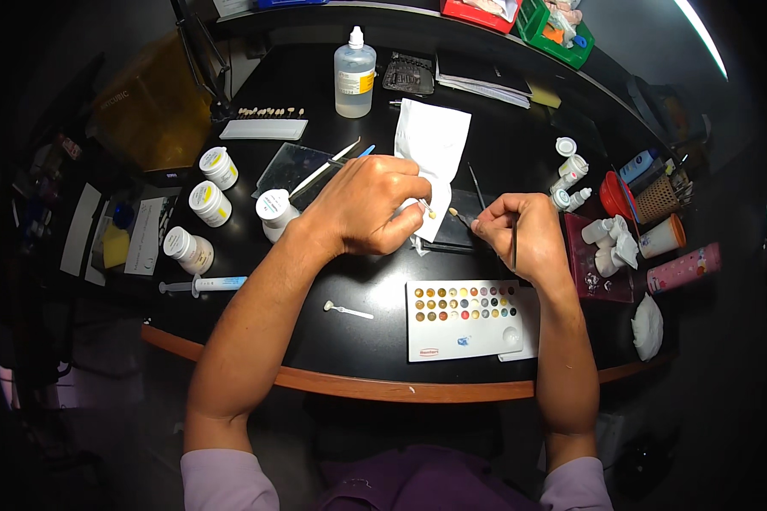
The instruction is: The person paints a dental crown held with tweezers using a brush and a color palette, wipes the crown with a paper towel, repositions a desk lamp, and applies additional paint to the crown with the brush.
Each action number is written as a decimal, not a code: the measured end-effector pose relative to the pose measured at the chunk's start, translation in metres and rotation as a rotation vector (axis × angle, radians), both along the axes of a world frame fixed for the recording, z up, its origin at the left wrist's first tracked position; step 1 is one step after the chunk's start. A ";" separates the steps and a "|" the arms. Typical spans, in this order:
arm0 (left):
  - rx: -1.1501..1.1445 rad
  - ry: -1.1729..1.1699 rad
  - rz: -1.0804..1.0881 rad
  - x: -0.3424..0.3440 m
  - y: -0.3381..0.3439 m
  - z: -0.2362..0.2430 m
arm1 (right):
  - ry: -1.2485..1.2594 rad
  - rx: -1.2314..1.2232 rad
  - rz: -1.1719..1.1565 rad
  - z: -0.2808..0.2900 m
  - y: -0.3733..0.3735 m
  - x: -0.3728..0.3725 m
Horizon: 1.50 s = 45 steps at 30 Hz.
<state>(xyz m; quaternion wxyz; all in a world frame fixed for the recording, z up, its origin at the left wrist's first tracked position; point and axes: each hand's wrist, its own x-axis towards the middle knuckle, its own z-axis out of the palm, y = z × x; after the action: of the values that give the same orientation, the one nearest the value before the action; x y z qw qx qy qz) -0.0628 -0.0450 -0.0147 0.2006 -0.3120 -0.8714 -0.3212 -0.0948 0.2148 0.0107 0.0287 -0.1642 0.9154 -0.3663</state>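
Observation:
My left hand (375,204) is closed on a thin holder carrying a small yellowish tooth-shaped piece (431,213), over a folded white paper towel (430,132). My right hand (524,238) pinches a slim tool (469,220) with a pale tip, pointing toward that piece from the right; the tip and piece appear slightly apart. A dark slab (456,240) lies beneath. Another thin dark instrument (477,183) lies behind my right fingers. Nearer me sits a white palette (430,336) with rows of coloured wells.
Lidded jars (210,204) and a syringe (217,284) are at left. A bottle (354,85), a shade guide (264,128) and notebooks (481,85) stand or lie behind. At right are a maroon tray (596,277), a red bowl (614,196) and small bottles. The desk's wooden edge (409,388) runs in front.

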 end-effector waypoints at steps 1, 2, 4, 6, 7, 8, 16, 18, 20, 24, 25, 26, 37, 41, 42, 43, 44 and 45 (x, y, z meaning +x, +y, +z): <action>-0.001 -0.001 0.003 0.001 0.000 0.001 | 0.006 -0.007 0.001 0.001 -0.001 0.001; 0.000 -0.001 0.003 0.001 0.000 0.000 | 0.005 -0.006 0.001 0.000 -0.001 0.001; -0.006 0.019 -0.004 0.000 0.001 0.000 | 0.050 -0.031 0.021 -0.002 0.002 0.001; -0.010 0.020 -0.005 0.001 0.002 0.001 | 0.068 -0.045 0.011 -0.002 0.005 0.001; -0.014 0.022 -0.005 0.001 0.004 0.002 | 0.086 -0.059 0.001 -0.002 0.007 0.001; -0.014 0.021 -0.006 0.002 0.004 0.002 | 0.085 -0.060 0.000 -0.001 0.009 0.001; -0.018 0.027 -0.005 0.005 0.000 -0.002 | 0.016 -0.517 0.116 0.026 0.036 0.013; -0.027 0.013 -0.020 0.004 0.004 -0.003 | 0.164 -0.544 0.170 0.011 0.051 0.022; -0.052 0.060 -0.026 0.002 0.005 0.002 | 0.176 -0.590 0.203 0.000 0.063 0.030; -0.064 0.067 -0.041 0.003 0.010 0.003 | 0.073 -0.694 0.274 -0.015 0.074 0.045; -0.051 0.077 -0.062 0.002 0.013 0.000 | 0.042 -0.711 0.260 -0.018 0.076 0.049; -0.060 0.049 -0.083 0.001 0.016 0.001 | 0.026 -0.729 0.249 -0.019 0.076 0.049; -0.073 0.064 -0.136 0.016 0.036 0.003 | 0.334 -0.646 0.427 -0.030 0.059 0.069; -0.079 0.060 -0.145 0.017 0.037 0.005 | 0.429 -0.569 0.441 -0.025 0.055 0.068; -0.075 0.056 -0.147 0.017 0.037 0.005 | 0.472 -0.537 0.462 -0.024 0.056 0.068; -0.074 0.063 -0.143 0.016 0.037 0.004 | 0.396 -0.545 0.402 -0.021 0.054 0.071; -0.070 0.061 -0.139 0.017 0.038 0.002 | 0.382 -0.540 0.398 -0.021 0.056 0.072; -0.095 0.057 -0.134 0.017 0.036 0.002 | 0.392 -0.525 0.422 -0.021 0.056 0.069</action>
<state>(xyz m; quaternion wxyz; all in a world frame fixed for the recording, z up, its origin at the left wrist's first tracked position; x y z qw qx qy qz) -0.0462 -0.0091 -0.0130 0.1885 -0.3879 -0.8566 -0.2832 -0.0253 0.2708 -0.0107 -0.1150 -0.4174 0.7248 -0.5359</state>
